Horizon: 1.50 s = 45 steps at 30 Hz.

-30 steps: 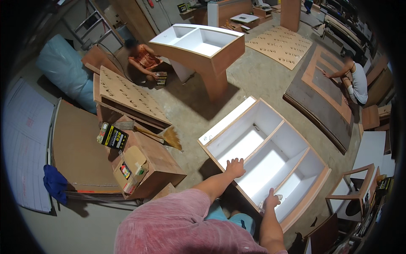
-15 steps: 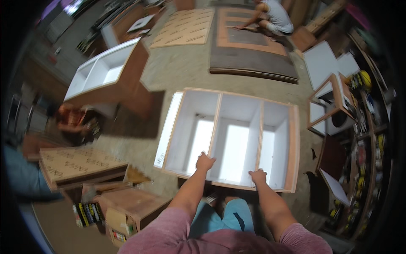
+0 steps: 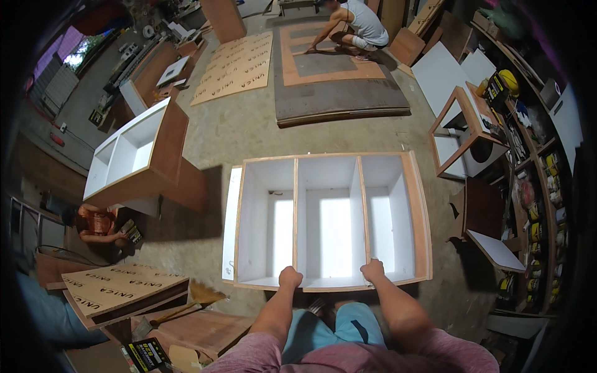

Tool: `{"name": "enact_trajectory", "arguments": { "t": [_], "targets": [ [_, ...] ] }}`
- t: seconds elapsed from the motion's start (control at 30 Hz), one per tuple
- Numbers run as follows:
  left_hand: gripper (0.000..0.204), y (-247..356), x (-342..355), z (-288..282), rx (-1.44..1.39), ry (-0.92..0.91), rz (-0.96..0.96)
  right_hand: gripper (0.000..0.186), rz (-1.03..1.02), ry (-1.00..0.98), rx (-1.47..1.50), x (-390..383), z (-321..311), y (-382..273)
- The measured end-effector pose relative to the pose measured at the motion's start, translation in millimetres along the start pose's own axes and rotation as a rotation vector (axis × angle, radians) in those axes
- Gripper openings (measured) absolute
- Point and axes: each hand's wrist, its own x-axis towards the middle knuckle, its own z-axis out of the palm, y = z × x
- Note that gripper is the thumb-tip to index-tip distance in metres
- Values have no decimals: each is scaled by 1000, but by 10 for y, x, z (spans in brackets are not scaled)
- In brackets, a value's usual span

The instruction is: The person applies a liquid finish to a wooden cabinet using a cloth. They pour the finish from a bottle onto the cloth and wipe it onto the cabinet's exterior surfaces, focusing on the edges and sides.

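A wooden cabinet carcass point(image 3: 418, 217) with white inner faces lies on the floor before me, its open side up. Two upright dividers split it into three compartments. My left hand point(image 3: 290, 277) is closed around the near end of the left divider point(image 3: 295, 217). Likewise, my right hand point(image 3: 373, 271) grips the right divider point(image 3: 364, 211) close to the near edge. Both forearms reach forward from below, and the fingers' undersides are hidden. A narrow white strip point(image 3: 231, 224) runs along the cabinet's left side.
Another white-lined cabinet point(image 3: 168, 140) stands at left, with a person in orange point(image 3: 99, 225) beside it. Stacked boards point(image 3: 124, 286) lie near left. Ahead, a co-worker point(image 3: 360, 28) crouches on a panel stack point(image 3: 342, 102). Right are a wooden frame point(image 3: 457, 124) and shelves of cans point(image 3: 547, 230).
My view has turned, so the cabinet now looks squarer to me. My left hand has come down the left divider toward its near end and closed there. The right hand stays at its divider.
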Motion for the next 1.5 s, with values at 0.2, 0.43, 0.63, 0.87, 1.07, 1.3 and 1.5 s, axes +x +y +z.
{"name": "enact_trajectory", "arguments": {
  "t": [0.2, 0.43, 0.63, 0.87, 1.07, 1.3, 1.5],
  "targets": [
    [27, 64, 54, -88, -3, 4, 27, 37, -42, -9, -36, 25, -69, -47],
    [27, -30, 33, -10, -18, 18, 29, 38, -84, -14, -104, 2, 1, 53],
    [24, -125, -180, 115, -37, -47, -25, 39, -55, -77, -119, -139, 52, 235],
    [26, -191, -284, 227, -20, -39, 14, 38, -78, 12, -51, -197, 112, 375],
    [31, -265, -131, 183, -10, -2, 106, 42, -105, 167, 157, -496, -92, 139],
    [49, -305, -81, 202, 48, -12, 181, 45, -505, 402, 516, -1785, -1293, 297],
    [81, 203, -755, -104, -115, 175, 136, 70, -113, 435, 495, -2948, -2086, 1879]
  ]
}}
